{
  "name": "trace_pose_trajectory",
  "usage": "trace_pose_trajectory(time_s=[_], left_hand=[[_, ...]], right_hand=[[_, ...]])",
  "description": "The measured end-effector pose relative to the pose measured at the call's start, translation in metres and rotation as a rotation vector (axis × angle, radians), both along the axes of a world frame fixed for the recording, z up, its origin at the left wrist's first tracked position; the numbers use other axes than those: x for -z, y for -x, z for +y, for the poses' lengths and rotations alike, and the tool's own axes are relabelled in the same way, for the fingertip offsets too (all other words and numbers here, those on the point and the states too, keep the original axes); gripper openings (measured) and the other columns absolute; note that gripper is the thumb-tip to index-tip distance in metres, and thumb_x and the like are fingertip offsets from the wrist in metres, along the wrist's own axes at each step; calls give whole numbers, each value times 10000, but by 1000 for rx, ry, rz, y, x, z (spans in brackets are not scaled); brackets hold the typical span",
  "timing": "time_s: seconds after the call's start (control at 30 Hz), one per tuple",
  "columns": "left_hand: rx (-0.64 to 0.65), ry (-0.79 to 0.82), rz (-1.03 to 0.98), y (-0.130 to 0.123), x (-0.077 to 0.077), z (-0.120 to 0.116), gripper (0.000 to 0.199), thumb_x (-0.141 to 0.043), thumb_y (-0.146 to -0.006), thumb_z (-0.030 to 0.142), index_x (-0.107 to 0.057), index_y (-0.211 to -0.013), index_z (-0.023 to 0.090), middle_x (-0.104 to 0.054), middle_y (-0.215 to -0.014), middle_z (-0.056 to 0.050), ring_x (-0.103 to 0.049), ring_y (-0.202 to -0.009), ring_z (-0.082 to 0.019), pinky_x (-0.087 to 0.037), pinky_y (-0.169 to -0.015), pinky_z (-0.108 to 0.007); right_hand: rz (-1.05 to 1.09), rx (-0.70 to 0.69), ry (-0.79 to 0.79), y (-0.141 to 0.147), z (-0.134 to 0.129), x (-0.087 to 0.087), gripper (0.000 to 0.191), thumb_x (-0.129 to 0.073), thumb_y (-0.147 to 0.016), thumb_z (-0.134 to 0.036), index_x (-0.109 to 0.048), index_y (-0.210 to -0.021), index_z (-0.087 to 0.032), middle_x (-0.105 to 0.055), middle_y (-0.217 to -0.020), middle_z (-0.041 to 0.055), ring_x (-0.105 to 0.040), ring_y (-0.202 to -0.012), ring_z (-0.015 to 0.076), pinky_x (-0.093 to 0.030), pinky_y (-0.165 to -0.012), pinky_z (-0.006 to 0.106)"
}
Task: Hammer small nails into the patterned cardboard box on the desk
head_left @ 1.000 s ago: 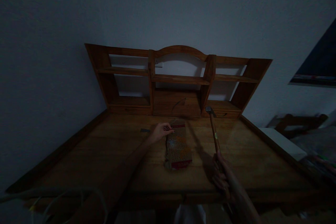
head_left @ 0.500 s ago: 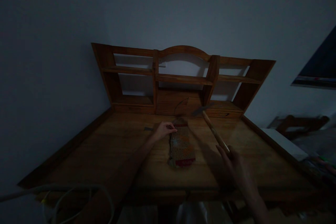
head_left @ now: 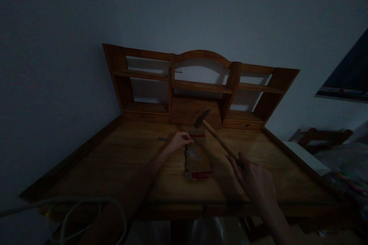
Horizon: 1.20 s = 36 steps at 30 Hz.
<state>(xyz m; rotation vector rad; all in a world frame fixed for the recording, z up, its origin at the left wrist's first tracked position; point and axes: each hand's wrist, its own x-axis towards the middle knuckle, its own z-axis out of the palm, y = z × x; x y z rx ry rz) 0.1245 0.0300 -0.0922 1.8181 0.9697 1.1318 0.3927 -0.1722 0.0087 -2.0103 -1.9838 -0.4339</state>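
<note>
My right hand (head_left: pixel 250 176) is wrapped round the wooden handle of a hammer (head_left: pixel 220 141). The dark metal head is up above the far end of a piece of cardboard (head_left: pixel 199 159), which lies flat on the wooden desk and has a red band at each end and a torn left edge. At the cardboard's upper left, my left hand (head_left: pixel 178 141) is closed in a pinch. What sits between its fingertips is too small and dark to make out. Just left of that hand lies a small flat grey piece (head_left: pixel 162 139).
A wooden shelf unit (head_left: pixel 201 86) with open compartments stands along the back of the desk (head_left: pixel 120 160), against the wall. A pale cable (head_left: pixel 83 200) loops at the lower left. To the right are a chair back (head_left: pixel 324 136) and a white surface (head_left: pixel 306 157).
The hammer has swung left, its head now over the cardboard's far end, and my right hand has shifted left with it. My left hand stays nearly where it was.
</note>
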Motion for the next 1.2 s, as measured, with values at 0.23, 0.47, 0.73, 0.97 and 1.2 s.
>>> trace_pose_trajectory(time_s=[0.23,0.47,0.73,0.97,1.2], left_hand=[[-51,-35,34,-1,1,-1,332,-776,-615,429,-662,-645,119,-662,-637,-27,-585,-609,-135,-433,-576,-225],[-29,-89,72,1,2,0,316,-748,-661,433,-692,-678,122,-684,-685,-44,-604,-650,-147,-451,-617,-238],[-39,-37,61,1,4,2,320,-765,-634,417,-687,-700,114,-680,-683,-36,-604,-642,-152,-449,-589,-237],[-36,-92,117,2,-4,-4,282,-752,-664,416,-705,-691,139,-698,-702,-36,-621,-675,-155,-457,-629,-236],[-34,-141,102,11,-4,2,183,-686,-762,346,-730,-796,172,-731,-816,-38,-658,-798,-175,-481,-754,-261]], right_hand=[[-72,-73,96,11,1,16,273,-390,-958,-419,-554,-924,-203,-683,-623,53,-656,-547,205,-197,-470,281],[-9,-10,61,13,-1,14,312,-337,-967,-462,-550,-962,-234,-700,-658,53,-674,-589,235,-207,-476,279],[12,-20,126,17,-4,26,319,-359,-958,-473,-567,-943,-232,-707,-673,67,-681,-620,245,-249,-493,277],[104,42,23,15,0,18,430,-320,-937,-578,-575,-920,-233,-685,-630,54,-664,-584,238,-248,-488,271],[135,44,-19,10,8,15,442,-336,-926,-589,-584,-873,-227,-687,-652,63,-654,-582,230,-263,-498,265]])
